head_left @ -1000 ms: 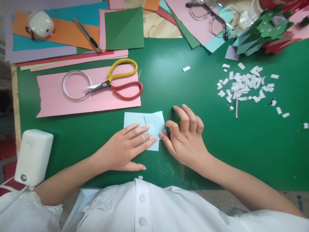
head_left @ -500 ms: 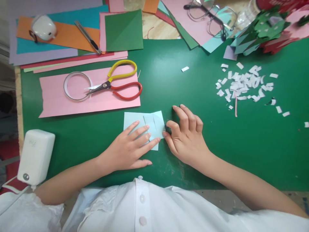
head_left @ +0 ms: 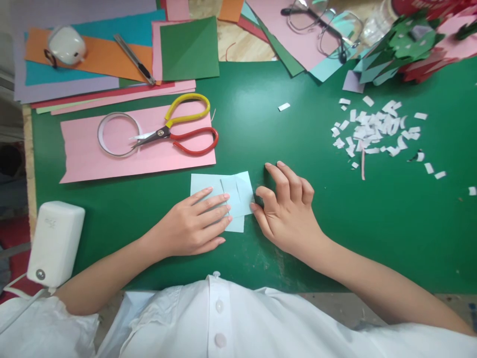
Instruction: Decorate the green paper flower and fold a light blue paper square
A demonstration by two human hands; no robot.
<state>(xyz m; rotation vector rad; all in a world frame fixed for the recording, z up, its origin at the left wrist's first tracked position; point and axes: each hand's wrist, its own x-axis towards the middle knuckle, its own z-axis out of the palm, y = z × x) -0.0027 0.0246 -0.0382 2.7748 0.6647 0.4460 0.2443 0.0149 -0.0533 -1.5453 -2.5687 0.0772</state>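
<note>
Two overlapping pieces of light blue paper (head_left: 242, 196) lie on the green tabletop, the upper one set askew and marked with short slits or creases. My left hand (head_left: 196, 223) rests flat across their left part, fingers stretched out and slightly apart, hiding some of the paper. At the right edge of the upper piece, my right hand (head_left: 292, 209) has its thumb tip touching or almost touching the corner. Its fingers are bent and apart, resting on the table with nothing held. Scissors (head_left: 162, 132) with yellow and red handles lie beyond my left hand.
Under the scissors are a pink paper strip (head_left: 85, 149) and a tape roll (head_left: 102, 136). Coloured sheets (head_left: 190, 49), a utility knife (head_left: 134, 58) and glasses (head_left: 315, 22) lie at the back. White paper scraps (head_left: 376, 127) are scattered right; a white power bank (head_left: 55, 243) sits left.
My left hand has slid slightly left and its fingers have drawn closer together, uncovering a little more of the paper. My right hand and the paper have hardly moved.
</note>
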